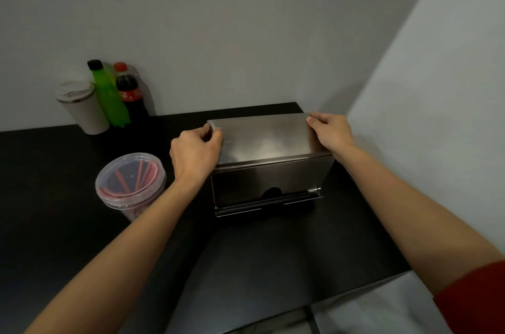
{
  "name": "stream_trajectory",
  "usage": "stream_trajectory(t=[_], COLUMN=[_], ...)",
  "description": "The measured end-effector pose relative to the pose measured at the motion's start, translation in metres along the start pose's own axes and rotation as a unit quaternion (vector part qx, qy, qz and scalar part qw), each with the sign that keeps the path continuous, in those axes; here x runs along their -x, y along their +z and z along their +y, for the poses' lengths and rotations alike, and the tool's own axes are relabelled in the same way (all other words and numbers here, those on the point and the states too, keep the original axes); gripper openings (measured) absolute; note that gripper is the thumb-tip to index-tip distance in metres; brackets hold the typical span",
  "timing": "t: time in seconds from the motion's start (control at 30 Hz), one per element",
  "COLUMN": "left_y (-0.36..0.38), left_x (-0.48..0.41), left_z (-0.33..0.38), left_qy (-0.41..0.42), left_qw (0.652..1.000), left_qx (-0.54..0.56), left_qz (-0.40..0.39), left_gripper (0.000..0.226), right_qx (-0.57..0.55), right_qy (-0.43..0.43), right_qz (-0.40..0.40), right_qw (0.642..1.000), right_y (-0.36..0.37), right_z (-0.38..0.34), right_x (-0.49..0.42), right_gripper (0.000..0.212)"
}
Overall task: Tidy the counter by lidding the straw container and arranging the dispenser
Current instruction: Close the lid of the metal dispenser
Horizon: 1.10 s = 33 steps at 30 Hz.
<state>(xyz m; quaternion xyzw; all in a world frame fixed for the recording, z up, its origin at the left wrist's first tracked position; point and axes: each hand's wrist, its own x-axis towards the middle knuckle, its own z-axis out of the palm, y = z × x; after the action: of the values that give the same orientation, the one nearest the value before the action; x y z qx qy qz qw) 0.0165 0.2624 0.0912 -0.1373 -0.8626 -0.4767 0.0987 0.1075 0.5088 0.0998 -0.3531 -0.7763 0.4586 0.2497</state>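
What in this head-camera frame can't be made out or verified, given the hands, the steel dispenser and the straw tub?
- Dispenser contents: the closed steel lid hides them.
- Left hand and right hand grip: fingertips curl over the lid's ends, so contact underneath is hidden.
- Straw container base: the left forearm covers it.
- Cola bottle lower half: too dark against the counter.
- Whether the white cup holds anything: its lid hides it.

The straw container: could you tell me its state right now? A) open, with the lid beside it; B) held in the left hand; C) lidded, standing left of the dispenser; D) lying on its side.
C: a clear lid covers the straw container, which stands left of the dispenser.
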Motion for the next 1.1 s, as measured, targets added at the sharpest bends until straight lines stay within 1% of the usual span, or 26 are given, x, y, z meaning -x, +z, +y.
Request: stream_trajectory(t=[0.13, 0.27, 0.53, 0.67, 0.73, 0.83, 0.93, 1.03, 1.1], left_y=[0.0, 0.001, -0.002, -0.001, 0.001, 0.006, 0.006, 0.008, 0.008], left_x=[-0.001, 0.004, 0.004, 0.003, 0.0, -0.002, -0.004, -0.008, -0.009], left_z=[-0.002, -0.003, -0.001, -0.001, -0.003, -0.007, -0.013, -0.02, -0.022], left_qy=[0.012, 0.016, 0.025, 0.019, 0.009, 0.003, -0.014, -0.034, -0.034], left_qw=[0.999, 0.997, 0.995, 0.993, 0.994, 0.995, 0.99, 0.985, 0.984], left_qx=[-0.036, -0.078, -0.096, -0.114, -0.099, -0.023, 0.042, 0.073, 0.078], left_qz=[0.0, 0.004, -0.001, -0.02, -0.049, -0.095, -0.133, -0.151, -0.159], left_gripper=[0.038, 0.037, 0.041, 0.047, 0.049, 0.052, 0.055, 0.058, 0.059], right_qx=[0.061, 0.117, 0.158, 0.164, 0.165, 0.16, 0.148, 0.145, 0.172], right_qy=[-0.023, -0.063, -0.096, -0.093, -0.089, -0.081, -0.078, -0.074, -0.082], right_qz=[0.021, 0.044, 0.065, 0.054, 0.046, 0.038, 0.054, 0.066, 0.074], right_qw=[0.998, 0.99, 0.981, 0.981, 0.981, 0.983, 0.984, 0.984, 0.979], right_y=[0.002, 0.005, 0.009, 0.01, 0.009, 0.008, 0.008, 0.009, 0.009], right_z=[-0.002, -0.003, -0.002, 0.0, 0.0, -0.001, -0.001, -0.002, -0.005], right_x=[0.003, 0.009, 0.014, 0.015, 0.015, 0.016, 0.019, 0.022, 0.023], right_gripper=[0.036, 0.036, 0.037, 0.039, 0.039, 0.038, 0.036, 0.034, 0.033])
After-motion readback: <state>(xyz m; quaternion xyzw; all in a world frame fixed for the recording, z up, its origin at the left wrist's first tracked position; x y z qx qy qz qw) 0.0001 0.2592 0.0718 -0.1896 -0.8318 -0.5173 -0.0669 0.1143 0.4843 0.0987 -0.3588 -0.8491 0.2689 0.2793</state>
